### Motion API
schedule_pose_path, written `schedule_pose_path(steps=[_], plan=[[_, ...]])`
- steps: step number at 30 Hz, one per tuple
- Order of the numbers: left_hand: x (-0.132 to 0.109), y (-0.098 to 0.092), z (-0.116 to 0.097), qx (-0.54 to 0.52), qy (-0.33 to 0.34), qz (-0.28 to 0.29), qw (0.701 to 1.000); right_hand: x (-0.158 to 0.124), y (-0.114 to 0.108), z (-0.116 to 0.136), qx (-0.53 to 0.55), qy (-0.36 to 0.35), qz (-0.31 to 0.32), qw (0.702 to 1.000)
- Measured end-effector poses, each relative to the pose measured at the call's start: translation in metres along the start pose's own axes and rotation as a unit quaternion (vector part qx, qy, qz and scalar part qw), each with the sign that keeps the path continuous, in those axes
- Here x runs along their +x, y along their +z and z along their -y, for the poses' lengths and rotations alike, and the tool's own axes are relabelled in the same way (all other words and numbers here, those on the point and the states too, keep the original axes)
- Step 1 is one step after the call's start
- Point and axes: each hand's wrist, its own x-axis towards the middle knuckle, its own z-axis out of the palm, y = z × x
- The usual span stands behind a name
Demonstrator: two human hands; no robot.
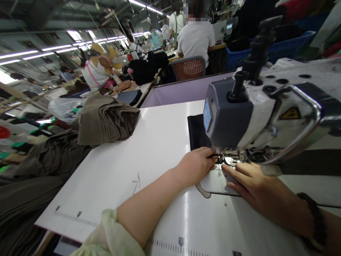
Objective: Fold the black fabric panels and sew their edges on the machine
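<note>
The person's left hand (195, 165) lies on the near edge of a piece of soft black fabric (197, 133), its fingers close together and reaching toward the presser foot; it is narrow and pressed down on the cloth, though I cannot tell whether it is actually pinching the fabric. The right hand (252, 183) comes in from the right, with a dark bead bracelet (313, 218) on the wrist. It stands fairly wide, fingers spread across a pale metal plate (217, 181) just beside the presser foot, and it holds nothing that can be seen. The black fabric lies mostly far of the foot, on a broad white surface (119, 167), partly tucked under the head of a grey-and-white industrial sewing machine (229, 117) at right. The polished steel presser foot (226, 158) sits between the two hands, almost touching both. A pale green sleeve (106, 238) covers the left upper arm. To the left, a folded stack of taupe fabric pieces (106, 121) rests on the surface's far left corner, with more dark taupe cloth (45, 160) heaped beyond its left edge. Far ahead, a co-worker in a white shirt (195, 42) sits on a wicker-backed chair (189, 67), beside a blue plastic basket (266, 53).
</note>
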Motion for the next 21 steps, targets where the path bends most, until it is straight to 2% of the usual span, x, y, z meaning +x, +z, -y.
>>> schedule_pose_path(steps=[15,18,21], plan=[[0.0034,0.0024,0.0026,-0.002,-0.003,-0.013,1.000,0.0010,0.0009,-0.0002,0.004,0.008,0.005,1.000],[0.0041,0.0024,0.0047,0.000,-0.007,-0.005,1.000,0.0011,0.0021,0.0004,0.001,0.012,0.001,1.000],[0.0006,-0.0039,-0.0030,0.010,-0.016,0.015,1.000,0.0017,-0.0015,-0.0001,0.010,0.015,-0.008,1.000]])
